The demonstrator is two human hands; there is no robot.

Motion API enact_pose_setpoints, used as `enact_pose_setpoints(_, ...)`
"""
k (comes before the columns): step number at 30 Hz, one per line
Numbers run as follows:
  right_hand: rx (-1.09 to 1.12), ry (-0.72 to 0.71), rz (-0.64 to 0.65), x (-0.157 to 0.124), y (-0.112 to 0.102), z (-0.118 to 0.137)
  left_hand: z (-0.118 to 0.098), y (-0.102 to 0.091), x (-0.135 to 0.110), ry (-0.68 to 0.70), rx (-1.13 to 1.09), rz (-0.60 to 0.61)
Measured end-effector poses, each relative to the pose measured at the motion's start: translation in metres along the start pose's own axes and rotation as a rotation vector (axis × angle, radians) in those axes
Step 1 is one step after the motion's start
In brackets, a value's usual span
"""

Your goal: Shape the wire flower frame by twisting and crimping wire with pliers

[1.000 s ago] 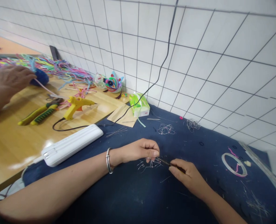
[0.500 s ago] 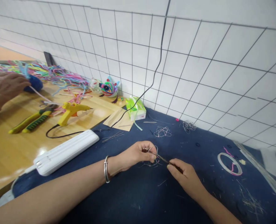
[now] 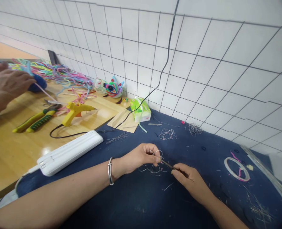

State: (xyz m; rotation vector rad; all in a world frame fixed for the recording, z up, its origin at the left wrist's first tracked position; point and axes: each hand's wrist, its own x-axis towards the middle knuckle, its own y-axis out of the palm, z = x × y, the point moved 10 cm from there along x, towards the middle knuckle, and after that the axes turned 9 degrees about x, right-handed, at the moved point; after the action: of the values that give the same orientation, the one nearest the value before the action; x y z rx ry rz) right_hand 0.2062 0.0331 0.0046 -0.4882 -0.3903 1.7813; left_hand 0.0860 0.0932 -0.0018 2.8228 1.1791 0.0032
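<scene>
My left hand [image 3: 149, 156], with a silver bangle on the wrist, pinches a piece of thin wire [image 3: 161, 153] bent into loops between thumb and fingertips. Below the fingers spread more loops of the wire, with small pinkish spots. My right hand [image 3: 185, 175] is closed round a slim dark metal tool [image 3: 167, 164], whose tip meets the wire at my left fingertips. Its handle is mostly hidden in my palm, so the exact kind of tool is unclear. Behind my hands lies a coil of thin wire [image 3: 167, 134] on the dark blue cloth [image 3: 136, 203].
At left, a co-worker's hand [image 3: 12, 84] is by a blue ball [image 3: 38, 83]. Near it are pliers [image 3: 37, 121], a yellow glue gun [image 3: 75, 112], a white power strip [image 3: 70, 153] and pipe cleaners [image 3: 66, 74]. A tissue pack [image 3: 141, 109] and a white ring [image 3: 237, 169] lie farther off.
The view has shifted slightly. The tool tip and the wire have turned a little at my left fingertips, and more of the wire loops show. Both hands keep their hold.
</scene>
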Motion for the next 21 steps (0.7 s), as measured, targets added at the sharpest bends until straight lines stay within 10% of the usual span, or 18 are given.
enact_pose_setpoints(21,-0.261,-0.165,-0.102,-0.0024,-0.0069,0.008,0.0033,-0.0005,0.0007,-0.011,0.021,0.02)
